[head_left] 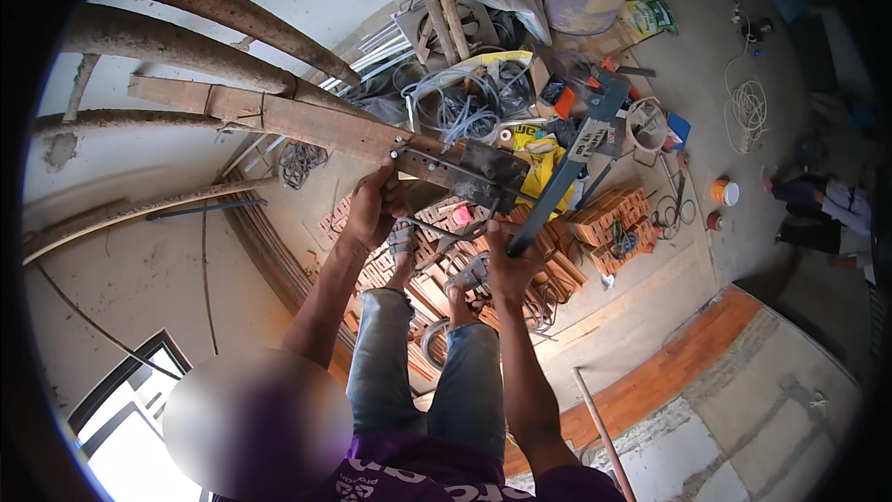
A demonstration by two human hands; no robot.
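A wooden plank [307, 123] runs in from the upper left, with a dark metal plate [488, 173] and several pegs or bolts at its near end. Along it lies a thin bent metal rod [437, 227]. My left hand [373, 203] is closed around the rod beside the pegs, its fingers partly hidden. Low on the right, my right hand [513, 265] is closed on the bent rod's other part, right by the lower end of a long dark metal bar [557, 188]. That bar slants up to the right from the plate; its overlap hides some of my fingers.
Red hollow bricks [609, 223] are stacked below and right of the plank, around my feet. Clear hoses [465, 102], bags and scrap lie behind it. Rough wooden poles [177, 42] cross the upper left. A bucket [646, 125] stands at right; a person [827, 214] is farther right.
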